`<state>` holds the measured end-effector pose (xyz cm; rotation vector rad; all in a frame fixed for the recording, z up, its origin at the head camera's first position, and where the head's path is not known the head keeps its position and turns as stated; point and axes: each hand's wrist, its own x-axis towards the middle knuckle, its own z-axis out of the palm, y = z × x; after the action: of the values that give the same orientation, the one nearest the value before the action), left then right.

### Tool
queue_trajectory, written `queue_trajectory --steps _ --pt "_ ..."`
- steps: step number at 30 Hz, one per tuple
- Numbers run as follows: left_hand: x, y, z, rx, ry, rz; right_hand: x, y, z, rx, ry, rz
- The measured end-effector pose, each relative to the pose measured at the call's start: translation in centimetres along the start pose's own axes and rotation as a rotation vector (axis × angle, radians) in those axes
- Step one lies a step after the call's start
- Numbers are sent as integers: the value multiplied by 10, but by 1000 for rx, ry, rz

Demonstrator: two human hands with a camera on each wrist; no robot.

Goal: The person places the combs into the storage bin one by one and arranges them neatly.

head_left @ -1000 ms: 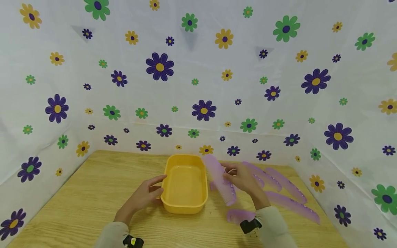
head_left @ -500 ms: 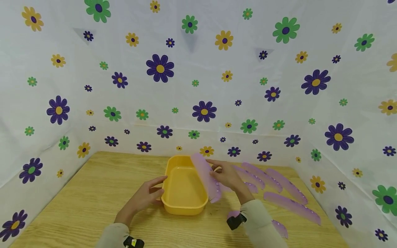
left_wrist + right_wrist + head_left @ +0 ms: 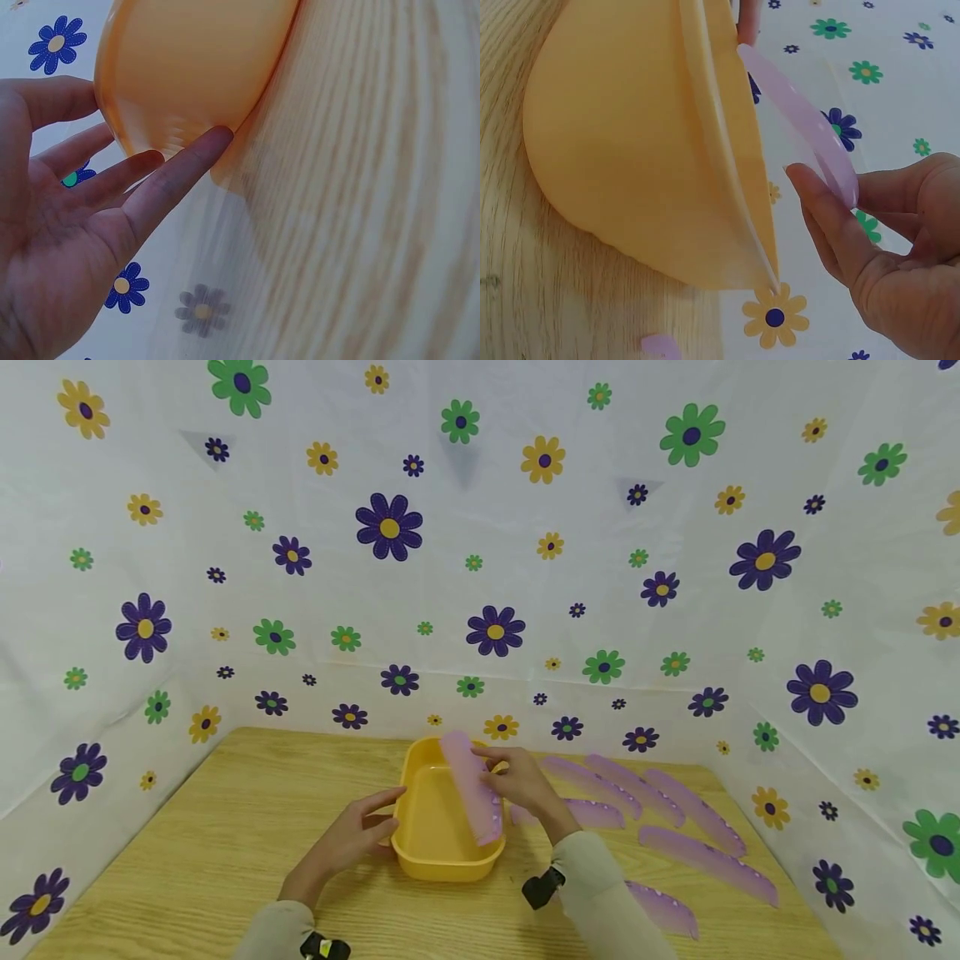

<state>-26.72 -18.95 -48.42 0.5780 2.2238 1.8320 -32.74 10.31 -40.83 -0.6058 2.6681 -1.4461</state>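
In the head view a yellow plastic tub stands at the middle of the table. My left hand touches the tub's left side with fairly straight fingers; in the left wrist view the fingertips lie against the tub wall. Over the tub's right half, my right hand pinches a translucent purple comb, which slants with its far end near the back rim. From the right wrist view, the comb sits between thumb and fingers above the rim, apart from the tub's outer wall.
Several similar purple combs, such as a long comb and a comb partly hidden by the right sleeve, lie to the tub's right. Flower-printed white sheeting encloses the wooden table at the back and sides.
My right hand has carried the comb leftward from beside the tub to over its inside. More of the combs on the table show now. The left hand stays at the tub.
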Motion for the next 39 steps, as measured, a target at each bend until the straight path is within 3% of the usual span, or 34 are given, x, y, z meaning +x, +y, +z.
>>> queue_trajectory --steps 4,11,17,28,39 --pt "0 1 1 6 13 -2 5 -4 8 -18 12 57" --pt "0 1 1 -9 11 -3 12 -6 16 -145 32 49" --pt "0 1 0 -9 5 2 14 -15 19 -172 38 92" --pt "-1 0 0 -10 1 7 22 -12 27 51 -25 277" --pt "0 -1 0 -25 -4 12 27 -9 42 73 -54 300"
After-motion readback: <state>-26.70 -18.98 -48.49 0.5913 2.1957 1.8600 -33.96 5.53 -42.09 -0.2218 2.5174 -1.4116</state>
